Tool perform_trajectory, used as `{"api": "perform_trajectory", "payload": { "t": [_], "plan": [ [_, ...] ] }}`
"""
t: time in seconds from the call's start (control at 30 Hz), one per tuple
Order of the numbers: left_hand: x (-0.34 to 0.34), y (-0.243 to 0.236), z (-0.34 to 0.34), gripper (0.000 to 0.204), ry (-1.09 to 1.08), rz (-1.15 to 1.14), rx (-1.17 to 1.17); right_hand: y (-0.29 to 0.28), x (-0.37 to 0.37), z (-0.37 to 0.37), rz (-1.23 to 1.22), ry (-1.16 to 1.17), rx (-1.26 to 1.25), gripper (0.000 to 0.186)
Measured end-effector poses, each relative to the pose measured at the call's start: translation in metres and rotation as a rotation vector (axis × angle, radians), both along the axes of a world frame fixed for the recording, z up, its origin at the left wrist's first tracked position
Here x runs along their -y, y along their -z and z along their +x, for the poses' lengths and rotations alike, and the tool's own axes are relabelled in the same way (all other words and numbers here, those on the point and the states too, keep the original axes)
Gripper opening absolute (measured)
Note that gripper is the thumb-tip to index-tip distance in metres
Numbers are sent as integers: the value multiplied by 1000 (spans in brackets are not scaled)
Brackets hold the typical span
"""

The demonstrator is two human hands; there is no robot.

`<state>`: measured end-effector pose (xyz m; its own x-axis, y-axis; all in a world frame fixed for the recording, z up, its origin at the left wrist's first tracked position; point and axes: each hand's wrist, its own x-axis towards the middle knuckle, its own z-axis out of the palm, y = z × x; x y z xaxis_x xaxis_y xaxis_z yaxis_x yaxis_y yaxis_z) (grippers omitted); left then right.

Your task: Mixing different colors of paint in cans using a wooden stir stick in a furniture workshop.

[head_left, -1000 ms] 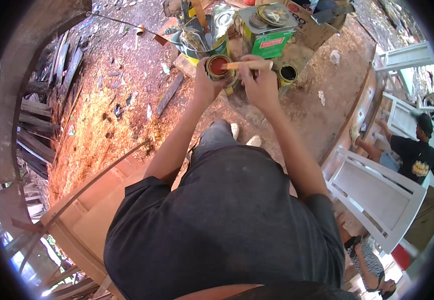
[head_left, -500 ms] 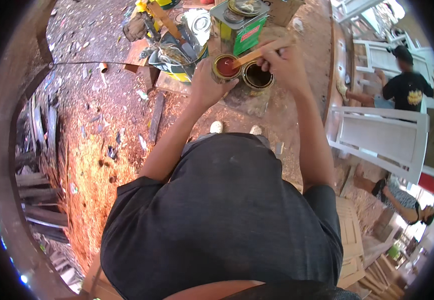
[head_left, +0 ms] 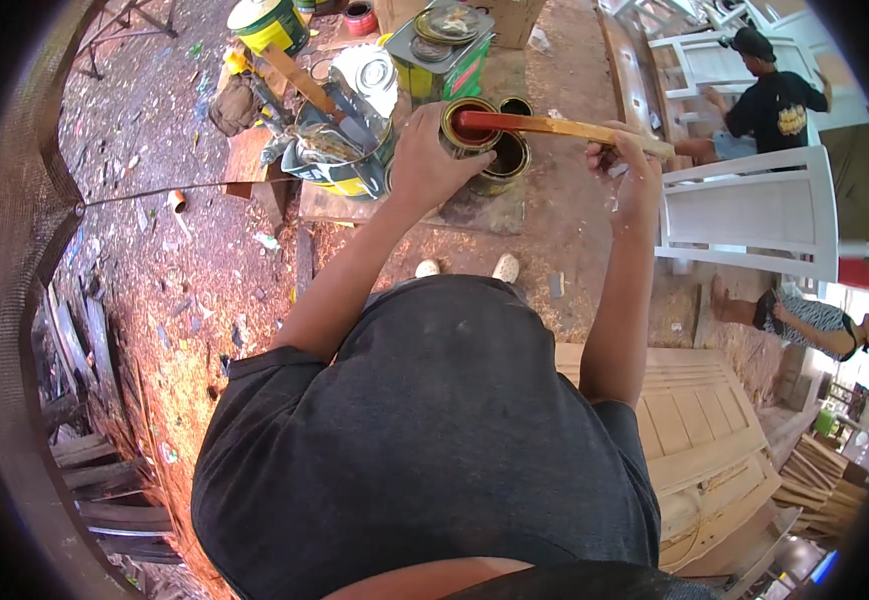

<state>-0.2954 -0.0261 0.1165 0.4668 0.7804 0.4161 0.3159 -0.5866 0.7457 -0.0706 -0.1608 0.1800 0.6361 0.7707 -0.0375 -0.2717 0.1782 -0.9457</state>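
Observation:
My left hand (head_left: 429, 165) is wrapped round the left side of a small open can of red paint (head_left: 458, 143). In my right hand (head_left: 627, 178), the fingers pinch a flat wooden stick (head_left: 555, 125) near its outer end. The stick lies almost level across the can's mouth, its inner end coated red and resting inside the rim. Just below and right of the red can stands an open can with dark contents (head_left: 509, 160), partly covered by the red one. Another small open can (head_left: 518, 105) shows behind them.
A bucket of tools and brushes (head_left: 340, 175) stands left of the cans. A square metal tin (head_left: 442, 65) stands beyond them. Wooden door panels (head_left: 700, 440) lie at my right. Two people are at the far right, one beside a white panel (head_left: 755, 215).
My right hand has moved right and nearer, drawing the stick's red-coated end into sight at the rim. The red can now overlaps the dark can in view. The whole view has shifted.

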Motion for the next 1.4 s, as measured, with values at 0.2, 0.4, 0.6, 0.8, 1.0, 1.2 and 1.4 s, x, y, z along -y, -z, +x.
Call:
{"api": "perform_trajectory", "payload": {
  "t": [0.2,0.4,0.6,0.8,1.0,1.2,1.4],
  "plan": [
    [-3,-4,9,69,5,2,-27,-8,16,8,-15,49,17,30],
    [-12,0,17,75,-26,89,-72,-12,29,19,-54,127,102,26],
    [-15,2,22,73,-50,124,-83,-6,35,34,-50,122,117,28],
    [3,-10,10,67,-86,49,13,30,36,54,-105,130,38,26],
    [19,-2,-9,63,-157,-16,-17,80,-7,30,-196,-29,307,20],
    [30,24,-35,65,-158,-47,-49,104,-51,1,-351,-158,1065,23],
    [34,41,-52,69,-213,-56,-88,116,-73,-13,-365,-276,1043,29]
  ]
}}
